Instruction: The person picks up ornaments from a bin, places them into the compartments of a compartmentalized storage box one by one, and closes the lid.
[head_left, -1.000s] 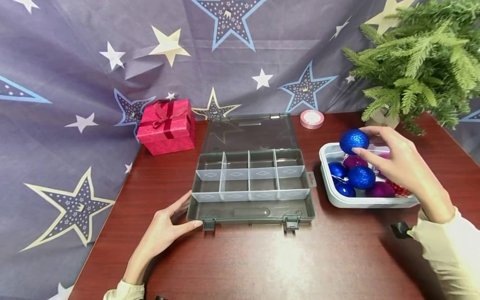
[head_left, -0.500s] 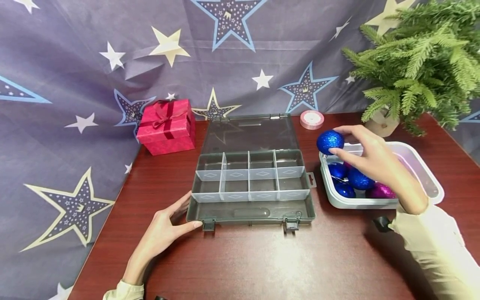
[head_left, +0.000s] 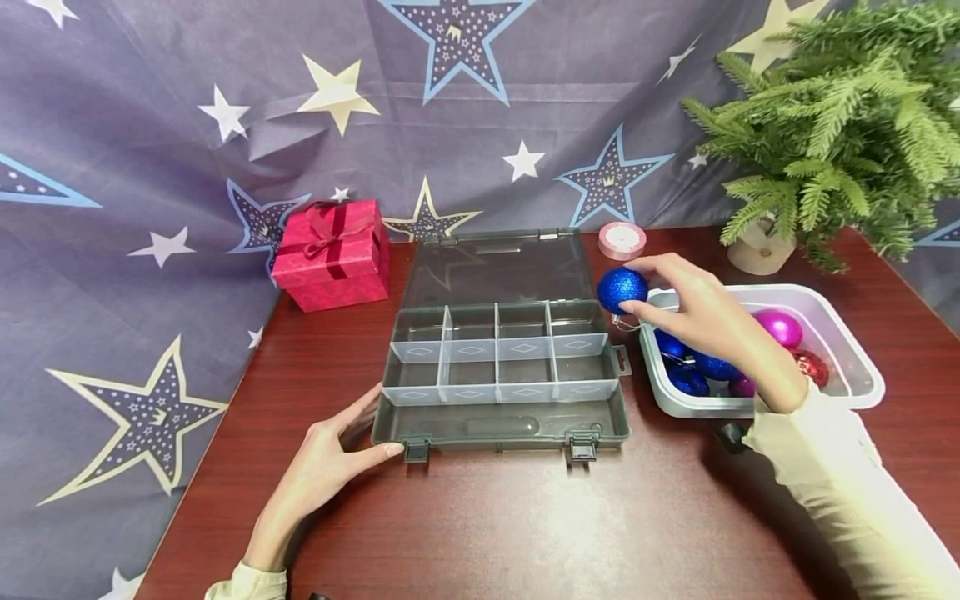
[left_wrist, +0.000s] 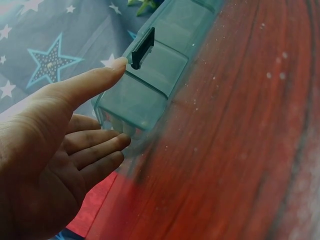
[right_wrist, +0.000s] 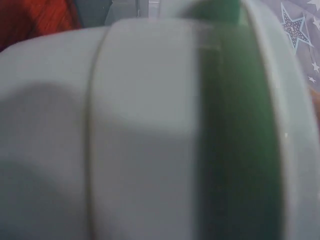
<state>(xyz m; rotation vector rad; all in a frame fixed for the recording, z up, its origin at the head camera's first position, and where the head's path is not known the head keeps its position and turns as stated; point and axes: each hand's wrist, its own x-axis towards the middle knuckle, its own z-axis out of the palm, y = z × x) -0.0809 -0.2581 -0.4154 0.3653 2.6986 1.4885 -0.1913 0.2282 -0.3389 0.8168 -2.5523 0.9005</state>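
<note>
A glittery blue bauble point(head_left: 622, 290) is pinched between the thumb and fingers of my right hand point(head_left: 693, 304), above the table by the organizer's right edge. Its silvery cap and loop point down. Below lies an open dark translucent organizer box point(head_left: 501, 423) with white dividers; its compartments hold nothing. My left hand point(head_left: 318, 462) rests at the box's front left corner, thumb beside a latch point(left_wrist: 143, 49) and straight fingers along the side. Under my right forearm, a white tub point(head_left: 862, 375) holds several blue, pink and red baubles, partly hidden. The right wrist view shows mostly the tub's blurred wall point(right_wrist: 145, 125).
A red gift box point(head_left: 330, 258) with a bow stands at the back left. A pink ribbon roll point(head_left: 622, 240) lies behind the held bauble. At the back right, a small artificial fir tree point(head_left: 840, 133) leans over the table. A star-patterned cloth point(head_left: 270, 83) hangs behind.
My right hand has carried the blue bauble leftward from above the tub to beside the organizer, uncovering pink and red baubles at the tub's right. The left hand has stayed put.
</note>
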